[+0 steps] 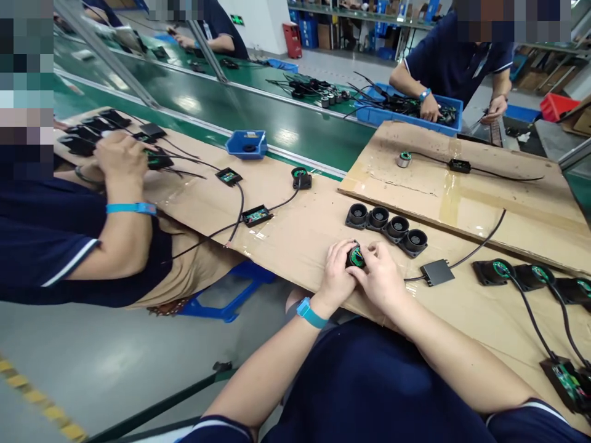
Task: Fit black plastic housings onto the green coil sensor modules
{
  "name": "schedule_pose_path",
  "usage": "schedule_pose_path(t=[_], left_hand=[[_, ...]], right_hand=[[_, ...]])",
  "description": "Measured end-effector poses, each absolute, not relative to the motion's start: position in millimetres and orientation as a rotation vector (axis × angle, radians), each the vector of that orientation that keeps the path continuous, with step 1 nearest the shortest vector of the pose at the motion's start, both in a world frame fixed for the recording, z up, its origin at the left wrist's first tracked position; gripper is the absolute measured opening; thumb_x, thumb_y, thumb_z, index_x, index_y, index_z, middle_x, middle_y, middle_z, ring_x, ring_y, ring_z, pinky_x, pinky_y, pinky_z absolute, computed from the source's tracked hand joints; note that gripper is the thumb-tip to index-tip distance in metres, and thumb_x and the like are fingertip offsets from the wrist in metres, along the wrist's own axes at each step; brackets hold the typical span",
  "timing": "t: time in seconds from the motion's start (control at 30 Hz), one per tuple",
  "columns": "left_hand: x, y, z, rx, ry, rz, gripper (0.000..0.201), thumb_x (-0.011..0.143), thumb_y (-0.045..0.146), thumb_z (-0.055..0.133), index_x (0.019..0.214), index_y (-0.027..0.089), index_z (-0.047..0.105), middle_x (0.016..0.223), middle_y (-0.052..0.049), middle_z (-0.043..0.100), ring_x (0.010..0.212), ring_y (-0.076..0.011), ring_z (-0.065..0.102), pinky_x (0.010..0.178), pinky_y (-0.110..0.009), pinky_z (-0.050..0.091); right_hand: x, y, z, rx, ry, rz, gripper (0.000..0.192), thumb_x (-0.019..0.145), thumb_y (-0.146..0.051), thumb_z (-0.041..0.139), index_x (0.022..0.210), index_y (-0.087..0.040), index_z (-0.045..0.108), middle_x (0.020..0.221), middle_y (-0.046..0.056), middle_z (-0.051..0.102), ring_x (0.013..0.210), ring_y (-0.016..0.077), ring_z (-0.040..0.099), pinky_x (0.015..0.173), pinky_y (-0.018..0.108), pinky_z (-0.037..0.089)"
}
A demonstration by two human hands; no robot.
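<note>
My left hand (336,271) and my right hand (382,272) are closed round a small black housing (356,256), one from each side. A round green circuit board shows in its open top, and both thumbs press near its rim. From beneath my right hand a black cable runs to a flat black box (437,272) on the cardboard. Just beyond my hands stands a row of several empty black round housings (379,217). To the right lie black housings with green boards (501,269), cabled to open boxes with circuit boards (569,383).
Cardboard (295,246) covers the bench; a raised cardboard sheet (415,178) bears a cabled metal cylinder (405,160). A blue bin (247,145) stands by the green conveyor (295,135). A co-worker's hand (120,161) is at the left; another person reaches into a blue crate (455,126).
</note>
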State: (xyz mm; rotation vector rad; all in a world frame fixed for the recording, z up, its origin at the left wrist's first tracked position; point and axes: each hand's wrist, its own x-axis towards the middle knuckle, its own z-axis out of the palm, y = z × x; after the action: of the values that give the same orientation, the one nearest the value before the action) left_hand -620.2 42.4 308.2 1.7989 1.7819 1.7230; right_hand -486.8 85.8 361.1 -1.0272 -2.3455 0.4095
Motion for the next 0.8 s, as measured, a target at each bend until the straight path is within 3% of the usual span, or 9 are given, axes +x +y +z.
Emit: schedule_pose_path(t=[0.1,0.17,0.3,0.5,0.6,0.7,0.8], left_hand=[[-621,42,309,1.671,1.768,1.676,0.045,0.085,0.014,0.065,0.128,0.023,0.053,0.131,-0.010,0.060,0.124,-0.0256,0.057,0.110,-0.047,0.049],[-621,41,310,1.666,1.753,1.664,0.051,0.082,0.013,0.068,0.130,0.023,0.052,0.132,-0.009,0.060,0.124,-0.0256,0.057,0.110,-0.047,0.049],[-621,40,309,1.768,1.728,1.648,0.056,0.079,0.006,0.061,0.132,0.023,0.051,0.134,-0.008,0.060,0.126,-0.0256,0.056,0.111,-0.047,0.048],[-619,44,308,1.777,1.693,1.570,0.059,0.076,0.000,0.053,0.131,0.021,0.053,0.128,-0.009,0.063,0.121,-0.0251,0.058,0.110,-0.047,0.047],[-624,37,307,1.656,1.695,1.491,0.068,0.079,0.013,0.070,0.142,0.022,0.046,0.139,-0.011,0.058,0.129,-0.0293,0.055,0.113,-0.050,0.044],[-638,18,301,1.465,1.631,1.691,0.090,0.077,0.041,0.082,0.150,0.022,0.034,0.152,-0.017,0.046,0.138,-0.0334,0.047,0.115,-0.051,0.041],[-651,-5,293,1.248,1.594,1.993,0.062,0.095,0.054,0.058,0.144,0.020,0.041,0.144,-0.020,0.051,0.130,-0.0305,0.054,0.107,-0.048,0.047]], right_hand=[[-481,86,356,-0.921,-2.333,0.432,0.058,0.090,-0.043,0.069,0.140,-0.017,0.055,0.148,0.021,0.045,0.131,0.0386,0.051,0.109,0.057,0.048],[-476,86,355,-0.856,-2.310,0.498,0.057,0.093,-0.037,0.065,0.144,-0.019,0.049,0.149,0.019,0.047,0.136,0.0349,0.049,0.112,0.055,0.046],[-472,87,355,-0.853,-2.264,0.627,0.057,0.089,-0.034,0.070,0.140,-0.021,0.050,0.129,0.012,0.065,0.116,0.0270,0.064,0.101,0.044,0.055],[-474,99,357,-0.782,-2.423,0.458,0.036,0.089,-0.028,0.067,0.124,-0.020,0.064,0.125,0.012,0.067,0.111,0.0267,0.067,0.096,0.042,0.056],[-474,106,368,-0.762,-2.438,0.372,0.025,0.089,-0.029,0.067,0.111,-0.018,0.072,0.108,0.011,0.073,0.095,0.0242,0.071,0.087,0.037,0.060],[-474,107,378,-0.808,-2.231,0.203,0.032,0.089,-0.036,0.068,0.114,-0.016,0.074,0.121,0.015,0.070,0.098,0.0240,0.072,0.088,0.035,0.060],[-480,107,375,-0.840,-2.198,0.140,0.032,0.089,-0.037,0.066,0.109,-0.014,0.076,0.117,0.017,0.071,0.092,0.0247,0.073,0.085,0.035,0.062]])
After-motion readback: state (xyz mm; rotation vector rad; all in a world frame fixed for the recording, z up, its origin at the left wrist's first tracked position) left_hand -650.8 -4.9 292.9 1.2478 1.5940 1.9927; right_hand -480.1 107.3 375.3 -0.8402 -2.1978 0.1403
